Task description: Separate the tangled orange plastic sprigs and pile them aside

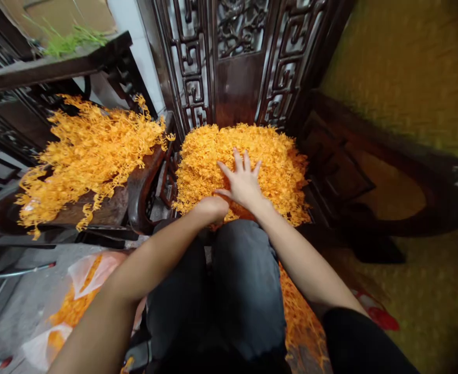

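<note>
In front of my knees a thick heap of small, frilly orange plastic pieces (275,156) fills the seat of a dark carved wooden chair (238,85). My right hand (244,182) lies on the heap with its fingers spread, holding nothing that I can see. Close beside it, at the heap's front edge, my left hand (212,209) is bent down at the wrist. Its fingers are hidden behind the hand and the knee, so I cannot tell whether they hold anything.
Another pile of orange pieces (92,150) covers a wooden chair on the left. Below it, a plastic bag (92,272) with orange pieces stands on the floor. Green strands (70,41) lie on a ledge at upper left. A woven yellow-brown surface (408,78) is at right.
</note>
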The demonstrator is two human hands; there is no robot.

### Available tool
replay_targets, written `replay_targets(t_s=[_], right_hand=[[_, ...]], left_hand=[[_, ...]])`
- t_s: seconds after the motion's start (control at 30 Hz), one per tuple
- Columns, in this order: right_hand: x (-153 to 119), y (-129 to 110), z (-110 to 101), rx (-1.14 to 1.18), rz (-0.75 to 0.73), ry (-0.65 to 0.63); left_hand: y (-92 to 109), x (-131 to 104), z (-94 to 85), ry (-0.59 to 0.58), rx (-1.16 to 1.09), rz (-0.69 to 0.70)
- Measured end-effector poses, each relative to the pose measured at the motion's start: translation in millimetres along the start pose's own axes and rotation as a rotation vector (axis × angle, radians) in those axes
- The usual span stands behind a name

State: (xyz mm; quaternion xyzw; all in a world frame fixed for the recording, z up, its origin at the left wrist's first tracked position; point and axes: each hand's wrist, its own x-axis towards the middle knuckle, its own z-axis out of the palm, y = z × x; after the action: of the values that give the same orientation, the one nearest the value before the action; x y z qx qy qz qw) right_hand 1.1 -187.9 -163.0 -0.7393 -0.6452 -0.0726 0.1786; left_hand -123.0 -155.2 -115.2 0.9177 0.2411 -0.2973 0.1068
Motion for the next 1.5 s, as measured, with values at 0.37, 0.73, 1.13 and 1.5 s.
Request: replay_targets(t_s=[0.37,0.73,1.13,1.5], right_hand=[[114.4,31.3,87.2,-0.106,0.133,-0.16],[109.2,21.3,97.3,-0.134,0.202,-0.091],[95.0,12.2,47.2,-0.125,0.239,-0.233],[103.6,14.0,-83.8,-0.086,-0.061,-0.432]], left_hand=[[-13.4,-38.9,-0.6,0.235,-0.024,0.265],[-12.0,-48.3,-9.1,0.114,-0.084,0.319],[-8.4,-49.4,-11.5,0.087,-0.069,0.345],[-47.3,-175.2,-11.4,0.727,-0.102,0.305]])
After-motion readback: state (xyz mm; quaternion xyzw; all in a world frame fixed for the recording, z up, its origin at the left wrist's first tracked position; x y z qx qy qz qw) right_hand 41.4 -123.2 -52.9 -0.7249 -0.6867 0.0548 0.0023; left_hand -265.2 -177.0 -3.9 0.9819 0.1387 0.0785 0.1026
